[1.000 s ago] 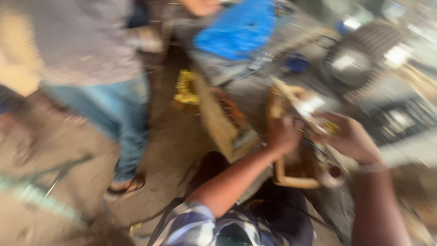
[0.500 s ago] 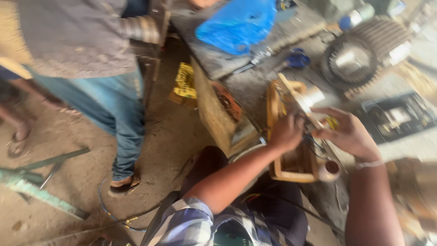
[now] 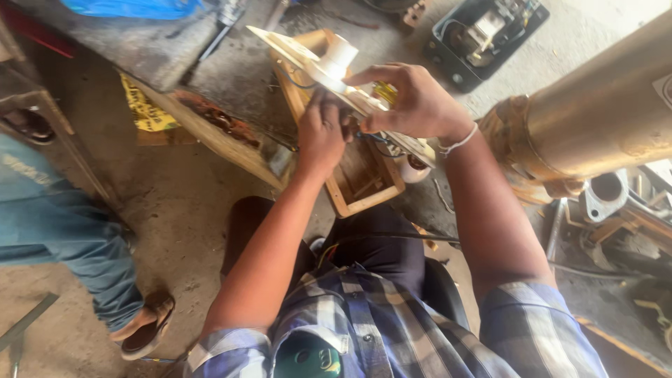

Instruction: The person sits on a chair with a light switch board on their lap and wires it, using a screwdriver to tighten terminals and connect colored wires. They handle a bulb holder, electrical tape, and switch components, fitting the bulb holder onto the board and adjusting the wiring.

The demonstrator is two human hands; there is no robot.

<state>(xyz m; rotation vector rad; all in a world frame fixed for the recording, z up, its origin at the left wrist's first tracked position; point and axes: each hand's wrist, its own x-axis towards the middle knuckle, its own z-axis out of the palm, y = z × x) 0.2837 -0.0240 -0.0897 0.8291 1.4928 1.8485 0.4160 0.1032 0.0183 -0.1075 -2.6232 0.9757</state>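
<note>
Wiring board (image 3: 329, 66), propped on the wooden box (image 3: 364, 192) at upper centre, is gripped by the right hand (image 3: 413, 101) while the left hand (image 3: 322, 133) pinches its blue wires (image 3: 371, 136), seemingly mid-connection, needing steady fingers

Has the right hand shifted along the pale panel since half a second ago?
Cannot tell. The camera swung and the earlier views are blurred. The right hand lies on top of the pale panel over the wooden box, beside the left hand, much as before.

Dusty concrete floor (image 3: 189, 210), worn workbench (image 3: 175, 63)
</note>
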